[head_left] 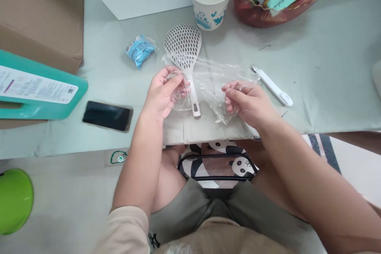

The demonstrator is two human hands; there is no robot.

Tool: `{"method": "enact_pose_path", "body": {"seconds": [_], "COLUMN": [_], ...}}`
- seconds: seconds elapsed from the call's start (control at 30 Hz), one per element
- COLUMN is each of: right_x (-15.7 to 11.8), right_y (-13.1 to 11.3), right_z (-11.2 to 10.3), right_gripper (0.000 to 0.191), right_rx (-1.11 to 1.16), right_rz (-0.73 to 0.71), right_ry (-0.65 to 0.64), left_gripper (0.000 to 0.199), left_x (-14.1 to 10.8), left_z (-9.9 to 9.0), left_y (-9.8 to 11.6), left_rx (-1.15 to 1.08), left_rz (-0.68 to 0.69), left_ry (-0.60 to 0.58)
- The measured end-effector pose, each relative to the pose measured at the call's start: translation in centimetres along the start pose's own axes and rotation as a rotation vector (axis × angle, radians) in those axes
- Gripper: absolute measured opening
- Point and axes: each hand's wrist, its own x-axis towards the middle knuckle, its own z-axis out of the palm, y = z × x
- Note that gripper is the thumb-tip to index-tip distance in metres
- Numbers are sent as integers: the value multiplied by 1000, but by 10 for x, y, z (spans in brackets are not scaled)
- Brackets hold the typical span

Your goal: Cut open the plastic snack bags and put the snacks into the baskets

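Observation:
A clear plastic bag [208,81] is stretched between my two hands above the table. My left hand [166,91] pinches its left end, fingers closed on the film. At the other end my right hand [242,101] grips the bag between thumb and fingers. Beneath and behind the film lies a white slotted skimmer [183,41], its perforated bowl pointing away from me and its handle towards me, close beside my left fingertips. To the right of my right hand rests a white utility knife [274,86].
A black phone [107,116] and a blue packet [140,50] lie to the left. A paper cup [208,12] and a red bowl of snacks [268,18] stand at the back. A cardboard box [44,12] and a teal plastic container [73,101] occupy the left side.

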Motion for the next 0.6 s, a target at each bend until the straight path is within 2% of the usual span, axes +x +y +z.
{"method": "enact_pose_path", "body": {"seconds": [0.13, 0.23, 0.3, 0.4, 0.47, 0.6], "right_x": [-1, -2, -3, -4, -3, 0], "right_y": [3, 6, 8, 12, 13, 11], "right_z": [-8, -11, -10, -8, -8, -11], "right_gripper": [36, 33, 25, 16, 16, 23], "right_rx": [29, -18, -80, -97, -77, 21], "right_rz": [-114, -133, -137, -140, -151, -220], "right_ry": [133, 99, 80, 124, 149, 197], "left_gripper": [31, 19, 15, 14, 10, 1], "left_x": [-2, -4, -6, -7, -7, -5], "left_z": [-2, 0, 3, 5, 3, -3], "left_y": [3, 4, 4, 3, 1, -1], "left_rx": [67, 21, -19, 43, 110, 104], "left_rz": [-50, -28, -60, -101, -62, 65], "left_ry": [-74, -31, -6, -57, -71, 1]}}
